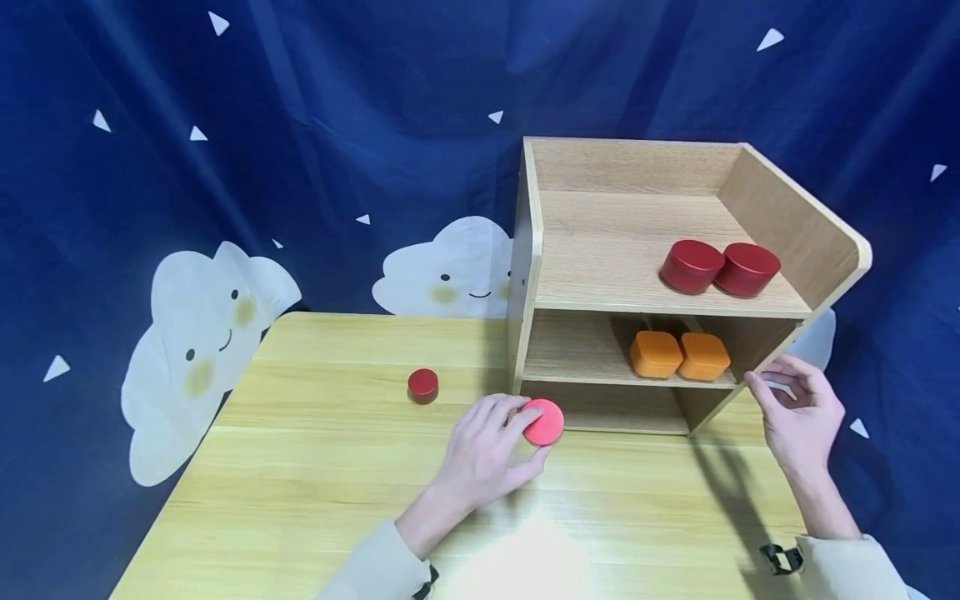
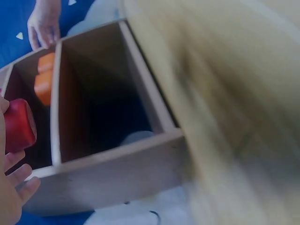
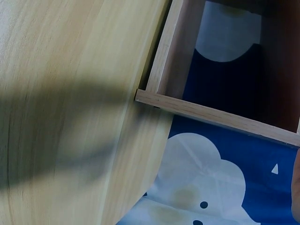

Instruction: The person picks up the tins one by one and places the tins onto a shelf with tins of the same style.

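Observation:
My left hand [image 1: 504, 442] grips a bright red round tin [image 1: 545, 422] just above the table, in front of the lowest opening of the wooden shelf unit [image 1: 531, 250]. In the left wrist view the same tin [image 2: 18, 125] is at the far left with my fingers [image 2: 16, 185] below it. My right hand [image 1: 789, 402] hovers at the shelf unit's right front corner, fingers loosely curled and holding nothing; I cannot tell whether they touch the side panel. A small dark red tin [image 1: 423, 385] stands alone on the table [image 1: 315, 467].
Two dark red round tins [image 1: 691, 267] [image 1: 747, 269] sit on the top shelf, and two orange square tins [image 1: 656, 353] [image 1: 702, 356] on the middle one. A blue cloud-print curtain [image 1: 225, 167] hangs behind. The right wrist view shows the table edge [image 3: 140, 154] and shelf frame [image 3: 211, 112].

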Demonstrator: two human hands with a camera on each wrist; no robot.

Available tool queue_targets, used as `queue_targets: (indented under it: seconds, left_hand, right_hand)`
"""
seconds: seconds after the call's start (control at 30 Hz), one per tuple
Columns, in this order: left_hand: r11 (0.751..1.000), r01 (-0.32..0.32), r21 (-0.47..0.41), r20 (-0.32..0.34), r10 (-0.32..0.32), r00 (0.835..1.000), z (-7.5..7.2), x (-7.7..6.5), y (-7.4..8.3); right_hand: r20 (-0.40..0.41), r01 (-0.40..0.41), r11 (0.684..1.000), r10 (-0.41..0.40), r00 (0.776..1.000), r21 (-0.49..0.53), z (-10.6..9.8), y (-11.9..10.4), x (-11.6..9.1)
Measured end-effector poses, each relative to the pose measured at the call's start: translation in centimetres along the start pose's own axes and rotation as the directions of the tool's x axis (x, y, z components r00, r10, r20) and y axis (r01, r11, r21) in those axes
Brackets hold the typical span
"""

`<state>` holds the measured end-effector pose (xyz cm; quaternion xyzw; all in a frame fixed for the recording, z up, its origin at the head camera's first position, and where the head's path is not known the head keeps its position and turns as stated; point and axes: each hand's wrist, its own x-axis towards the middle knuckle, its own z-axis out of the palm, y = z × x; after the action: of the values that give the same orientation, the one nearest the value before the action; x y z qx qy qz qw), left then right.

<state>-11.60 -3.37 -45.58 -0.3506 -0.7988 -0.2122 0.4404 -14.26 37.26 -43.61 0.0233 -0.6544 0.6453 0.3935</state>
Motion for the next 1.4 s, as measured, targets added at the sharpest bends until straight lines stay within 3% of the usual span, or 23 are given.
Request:
queue_targets:
  seconds: [0.17, 0.4, 0.73, 0.9, 1.13, 1.4]
  left_hand:
    - [0.999, -0.031, 0.040, -0.065, 0.034, 0.997, -0.1, 2.0, 1.2]
    - [0.978, -0.090, 0.187, -0.106, 0.112, 0.988, 0.1, 4.2, 2.2]
    - [0.959, -0.125, 0.255, -0.155, 0.169, 0.973, 0.2, 7.5, 3.6]
    - [0.950, -0.128, 0.285, -0.189, 0.186, 0.964, 0.0, 9.6, 4.2]
    - [0.934, -0.139, 0.330, -0.172, 0.205, 0.964, -0.1, 12.4, 4.6]
    - [0.907, -0.121, 0.403, -0.171, 0.204, 0.964, 0.2, 14.7, 3.8]
  right_hand:
    - [0.007, 0.009, 1.000, -0.009, 1.000, 0.026, 0.0, 0.1, 0.1]
    - [0.011, 0.014, 0.998, -0.014, 1.000, 0.055, 0.0, 0.2, 0.1]
    - [0.010, 0.018, 0.998, -0.019, 1.000, 0.062, -0.1, 0.1, 0.2]
    - [0.009, 0.018, 1.000, -0.019, 1.000, 0.016, -0.1, 0.1, 0.2]
    - [0.009, 0.006, 0.999, -0.007, 1.000, 0.037, 0.0, 0.1, 0.2]
    - [0.006, 0.015, 0.999, -0.016, 1.000, 0.047, -0.1, 0.2, -0.1]
